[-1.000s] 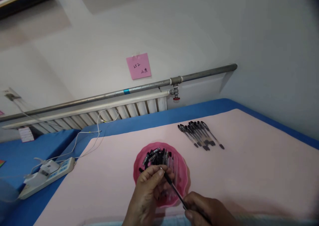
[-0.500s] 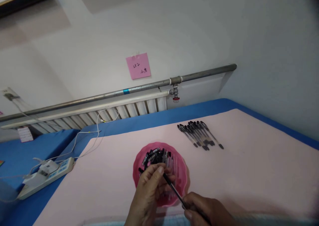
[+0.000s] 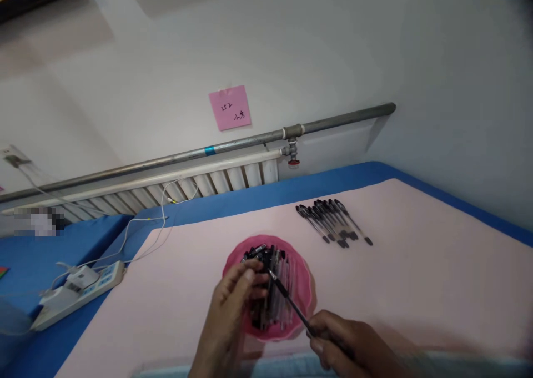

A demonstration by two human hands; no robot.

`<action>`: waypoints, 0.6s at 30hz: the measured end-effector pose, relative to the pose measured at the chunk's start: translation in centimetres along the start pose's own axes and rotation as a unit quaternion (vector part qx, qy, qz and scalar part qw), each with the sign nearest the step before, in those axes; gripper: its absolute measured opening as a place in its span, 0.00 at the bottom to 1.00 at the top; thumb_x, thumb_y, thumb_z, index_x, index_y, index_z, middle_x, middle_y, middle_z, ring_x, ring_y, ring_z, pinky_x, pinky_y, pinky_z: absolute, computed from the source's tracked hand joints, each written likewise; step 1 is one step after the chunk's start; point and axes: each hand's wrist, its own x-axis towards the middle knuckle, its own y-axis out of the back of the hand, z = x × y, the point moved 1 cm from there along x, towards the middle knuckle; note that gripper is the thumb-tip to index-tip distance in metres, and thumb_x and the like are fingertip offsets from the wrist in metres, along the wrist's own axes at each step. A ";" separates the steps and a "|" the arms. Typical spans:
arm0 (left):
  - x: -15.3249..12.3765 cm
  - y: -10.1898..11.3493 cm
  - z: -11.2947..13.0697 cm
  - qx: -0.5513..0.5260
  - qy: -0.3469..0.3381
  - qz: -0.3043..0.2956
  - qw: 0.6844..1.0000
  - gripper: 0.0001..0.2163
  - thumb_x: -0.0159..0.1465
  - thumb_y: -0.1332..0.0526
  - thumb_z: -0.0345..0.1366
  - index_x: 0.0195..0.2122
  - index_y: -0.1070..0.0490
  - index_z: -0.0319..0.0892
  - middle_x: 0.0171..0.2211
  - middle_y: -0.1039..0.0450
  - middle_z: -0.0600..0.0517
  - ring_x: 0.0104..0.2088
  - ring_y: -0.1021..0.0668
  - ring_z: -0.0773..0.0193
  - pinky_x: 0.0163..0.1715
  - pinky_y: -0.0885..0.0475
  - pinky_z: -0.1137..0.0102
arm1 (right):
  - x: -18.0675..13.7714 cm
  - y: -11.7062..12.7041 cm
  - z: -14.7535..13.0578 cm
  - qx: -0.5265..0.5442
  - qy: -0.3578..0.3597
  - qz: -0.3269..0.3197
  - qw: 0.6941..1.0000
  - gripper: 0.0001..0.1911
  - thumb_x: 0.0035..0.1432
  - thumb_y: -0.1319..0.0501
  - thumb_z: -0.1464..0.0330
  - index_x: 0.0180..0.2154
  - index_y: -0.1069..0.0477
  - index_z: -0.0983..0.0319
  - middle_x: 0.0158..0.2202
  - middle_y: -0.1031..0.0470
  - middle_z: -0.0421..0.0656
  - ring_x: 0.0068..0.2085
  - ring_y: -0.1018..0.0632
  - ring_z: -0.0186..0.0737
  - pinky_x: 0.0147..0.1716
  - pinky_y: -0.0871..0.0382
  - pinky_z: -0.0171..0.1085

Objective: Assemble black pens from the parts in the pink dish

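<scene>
My right hand (image 3: 343, 339) is closed around the rear of a slim pen (image 3: 293, 306) with a clear barrel and black grip. Its tip points up and left over a pink scalloped bowl (image 3: 308, 295). Just left of that tip, my left hand (image 3: 235, 295) has its thumb and fingers drawn together, apart from the pen. Whatever small thing it may pinch is hidden against the dark contents. Inside the bowl lie several black pen caps (image 3: 259, 250) and clear pen barrels (image 3: 285, 289), partly covered by my left hand.
Several capped black pens (image 3: 328, 222) lie in a row on the pink sheet (image 3: 416, 267), right of the bowl. A white power strip (image 3: 106, 281) with chargers and cables sits at left on the blue surface. Behind are a radiator (image 3: 225, 182) and a metal pipe (image 3: 250, 142).
My left hand has come off the front of the pen and shifted left and slightly up, baring the pen's tip. My right hand still holds the pen in nearly the same place.
</scene>
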 end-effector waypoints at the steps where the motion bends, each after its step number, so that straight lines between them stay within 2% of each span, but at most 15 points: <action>1: 0.2 0.7 0.4 0.030 -0.037 0.033 0.998 0.16 0.53 0.37 0.44 0.39 0.26 0.40 0.37 0.24 0.47 0.32 0.24 0.63 0.34 0.31 0.69 | 0.0 0.2 0.0 0.005 0.001 0.005 1.000 0.09 0.57 0.51 0.65 0.26 0.38 0.59 0.22 0.36 0.36 0.25 0.33 0.34 0.26 0.42 0.31; 3: 0.4 1.9 0.9 0.129 -0.090 0.090 0.983 0.14 0.52 0.36 0.44 0.36 0.26 0.40 0.33 0.24 0.49 0.32 0.25 0.62 0.35 0.32 0.70 | 0.0 0.5 0.0 0.012 0.002 0.012 1.000 0.10 0.57 0.51 0.64 0.27 0.37 0.59 0.21 0.38 0.36 0.24 0.35 0.34 0.25 0.43 0.31; 5: 0.6 2.8 1.1 0.233 -0.130 0.120 0.956 0.10 0.52 0.37 0.42 0.32 0.26 0.42 0.31 0.25 0.50 0.33 0.25 0.60 0.36 0.32 0.68 | 0.1 0.7 0.0 0.011 -0.005 0.014 1.000 0.11 0.58 0.52 0.63 0.27 0.36 0.59 0.21 0.39 0.36 0.24 0.36 0.34 0.24 0.43 0.31; 8: 0.9 3.4 0.8 0.377 -0.208 0.129 0.893 0.05 0.54 0.40 0.37 0.30 0.27 0.45 0.34 0.26 0.49 0.38 0.26 0.56 0.41 0.33 0.63 | 0.1 0.8 0.0 0.001 -0.011 0.011 1.000 0.11 0.58 0.51 0.63 0.28 0.35 0.60 0.22 0.38 0.36 0.24 0.35 0.34 0.24 0.44 0.32; 10: 1.2 3.7 0.4 0.451 -0.253 0.128 0.847 0.05 0.55 0.43 0.35 0.29 0.27 0.45 0.38 0.26 0.48 0.42 0.27 0.54 0.45 0.34 0.59 | 0.2 0.8 0.0 -0.001 -0.007 0.006 1.000 0.11 0.58 0.51 0.63 0.28 0.35 0.60 0.22 0.39 0.36 0.24 0.36 0.34 0.24 0.44 0.32; 15: 1.8 4.4 -0.3 0.568 -0.268 0.144 0.765 0.08 0.57 0.47 0.32 0.31 0.27 0.43 0.42 0.28 0.44 0.45 0.28 0.53 0.47 0.34 0.56 | 0.2 0.8 -0.2 0.009 -0.001 0.013 1.000 0.11 0.58 0.51 0.63 0.29 0.35 0.60 0.21 0.41 0.35 0.23 0.37 0.34 0.23 0.45 0.32; 18: 1.6 4.1 -0.3 0.654 -0.237 0.161 0.700 0.09 0.58 0.46 0.34 0.33 0.26 0.39 0.48 0.31 0.39 0.49 0.31 0.48 0.48 0.36 0.54 | 0.1 0.8 -0.2 0.008 0.000 0.018 1.000 0.10 0.57 0.51 0.63 0.29 0.35 0.60 0.21 0.41 0.35 0.23 0.37 0.34 0.23 0.45 0.32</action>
